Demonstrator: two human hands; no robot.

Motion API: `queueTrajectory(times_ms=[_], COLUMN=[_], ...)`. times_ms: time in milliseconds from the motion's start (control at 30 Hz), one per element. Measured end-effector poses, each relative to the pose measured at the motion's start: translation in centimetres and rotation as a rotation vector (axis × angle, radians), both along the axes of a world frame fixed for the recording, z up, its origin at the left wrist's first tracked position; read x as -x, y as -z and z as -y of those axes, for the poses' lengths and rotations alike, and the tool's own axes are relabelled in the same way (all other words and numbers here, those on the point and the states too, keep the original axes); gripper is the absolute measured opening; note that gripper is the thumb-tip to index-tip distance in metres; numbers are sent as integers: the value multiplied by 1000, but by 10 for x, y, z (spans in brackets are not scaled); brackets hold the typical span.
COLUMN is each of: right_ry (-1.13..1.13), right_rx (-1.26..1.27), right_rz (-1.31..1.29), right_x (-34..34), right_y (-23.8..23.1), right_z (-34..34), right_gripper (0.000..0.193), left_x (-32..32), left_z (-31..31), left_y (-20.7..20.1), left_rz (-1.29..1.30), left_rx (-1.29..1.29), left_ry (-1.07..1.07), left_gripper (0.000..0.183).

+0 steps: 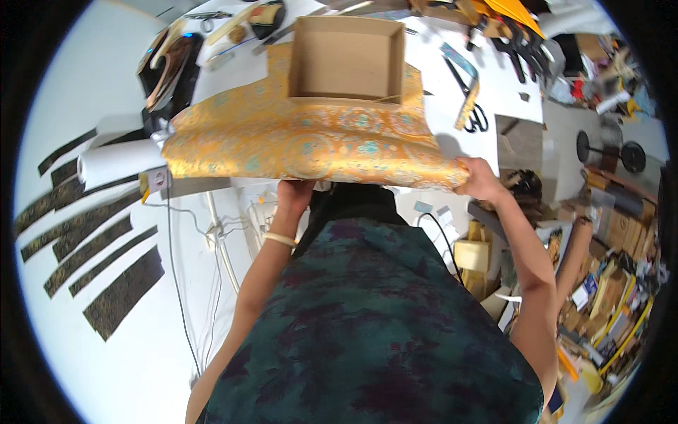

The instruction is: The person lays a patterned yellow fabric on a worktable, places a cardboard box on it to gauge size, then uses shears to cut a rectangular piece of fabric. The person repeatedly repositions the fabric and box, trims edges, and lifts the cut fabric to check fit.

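Observation:
An orange-gold brocade fabric (296, 145) with pale floral medallions lies across the front of the table, its near part raised in a long, rounded fold. On its far part rests an open, shallow brown cardboard box (346, 60). My right hand (482, 180) is closed on the fabric's near right corner. Under the near edge, left of the middle, is my left hand (295, 194); the fabric hides its fingers, so I cannot see whether they grip. A cream bangle (280, 239) circles my left wrist.
Black-handled scissors (477, 119) and a ruler (469, 102) lie right of the fabric on the white table (441, 78). At left are a white roll (116, 164) and dark patterned strips (123, 293). Hanging cords (176, 268) run below. Cardboard and clutter (614, 283) fill the right.

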State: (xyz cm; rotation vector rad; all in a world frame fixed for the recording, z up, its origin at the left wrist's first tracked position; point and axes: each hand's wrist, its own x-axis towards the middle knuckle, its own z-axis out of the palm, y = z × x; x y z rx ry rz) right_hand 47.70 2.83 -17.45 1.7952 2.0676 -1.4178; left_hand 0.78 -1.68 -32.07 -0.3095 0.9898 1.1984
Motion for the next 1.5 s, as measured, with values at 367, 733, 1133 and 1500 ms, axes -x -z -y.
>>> queueTrajectory(times_ms=[367,733,1133,1500], right_ry=[-194,21,746,1093], right_rx=[801,1001,660,611], right_rz=[-69,-249,-218,-429], right_x=[-15,-74,-136,-68], right_y=[17,76,122,109], right_z=[-58,-40,53,102], right_gripper=[84,78,72,75], left_x=[8,26,17,21], left_z=[11,74,97,104], left_y=[-8,-13,-19,-11], left_rz=[189,526,368,195], left_rx=[-173,-140,-55,-39], left_ry=[-355,-492,-417,-522], left_gripper=[68,70,79,76])
